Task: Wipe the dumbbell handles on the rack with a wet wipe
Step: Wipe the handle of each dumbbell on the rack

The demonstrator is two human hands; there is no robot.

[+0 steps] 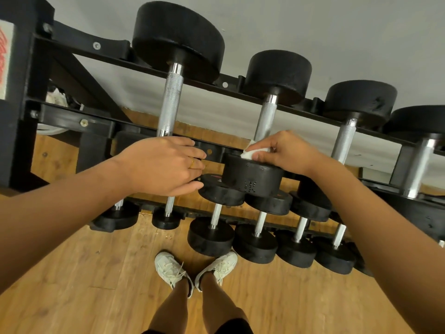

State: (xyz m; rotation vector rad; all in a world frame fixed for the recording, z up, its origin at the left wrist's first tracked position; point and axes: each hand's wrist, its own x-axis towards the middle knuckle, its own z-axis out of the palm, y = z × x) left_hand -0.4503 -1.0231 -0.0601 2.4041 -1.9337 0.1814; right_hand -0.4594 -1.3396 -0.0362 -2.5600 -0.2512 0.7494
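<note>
At lower centre, shoes (168, 268) stand on the floor (84, 273). Mid-frame, the left hand (163, 165) lies flat, fingers straight, over the rack (72, 121). The right hand (289, 153) pinches the wipe (249, 153) at a handle's (266, 119) near end. Beyond, dumbbells (178, 39) fill the upper tier.

A black rack (72, 121), standing on the wooden floor (96, 273), carries black dumbbells (178, 39) with chrome handles (169, 102) on 2 visible tiers.

Materials and finish, as I find them.
The rack (72, 121) is matt black painted metal. On it, the dumbbell handles (171, 100) are bright metal, knurled mid-length and glossy at the ends; the heads (178, 37) are matt black and faintly grainy. Below it, the floor (96, 261) is wood plank with a low sheen. The wet wipe (249, 153) in my right hand (289, 153) is white and soft.
</note>
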